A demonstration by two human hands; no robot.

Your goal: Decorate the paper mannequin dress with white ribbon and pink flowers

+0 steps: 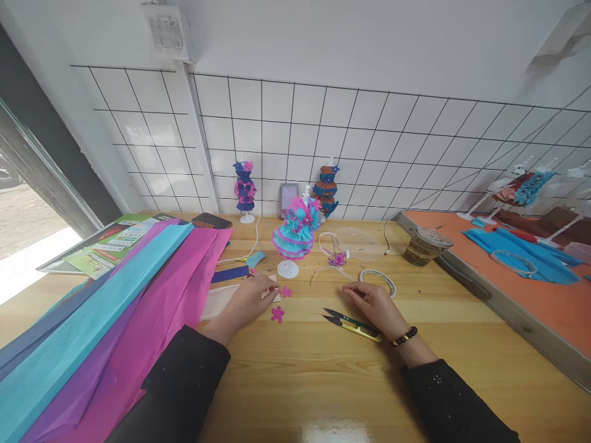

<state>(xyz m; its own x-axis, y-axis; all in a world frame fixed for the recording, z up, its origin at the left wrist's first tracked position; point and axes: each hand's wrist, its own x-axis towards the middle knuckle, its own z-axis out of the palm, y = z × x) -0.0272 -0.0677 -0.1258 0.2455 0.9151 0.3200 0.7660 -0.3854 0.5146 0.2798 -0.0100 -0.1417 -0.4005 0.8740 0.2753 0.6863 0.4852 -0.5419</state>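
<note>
My left hand (252,299) is over small paper scraps, its fingers curled together; what lies under the fingertips is hidden. Close by its fingertips are two pink paper flowers, one (277,314) nearer me and another (286,291) farther off. My right hand (375,303) has its thumb and fingers pinched beside the end of a thin pale strip (330,268), and I cannot make out what is between them. Thread snips (353,326) with a yellow-green handle lie below that hand. Beyond my hands, a small turquoise and pink ruffled dress (296,231) stands on a form with a white round base (288,269).
Long coloured paper sheets (138,307) cover the left side. A tape roll (378,282), a purple-pink tassel-like bundle (338,258) and a cup of dark liquid (427,246) are on the right. Two dressed forms (245,191) and a propped phone (289,200) stand by the wall.
</note>
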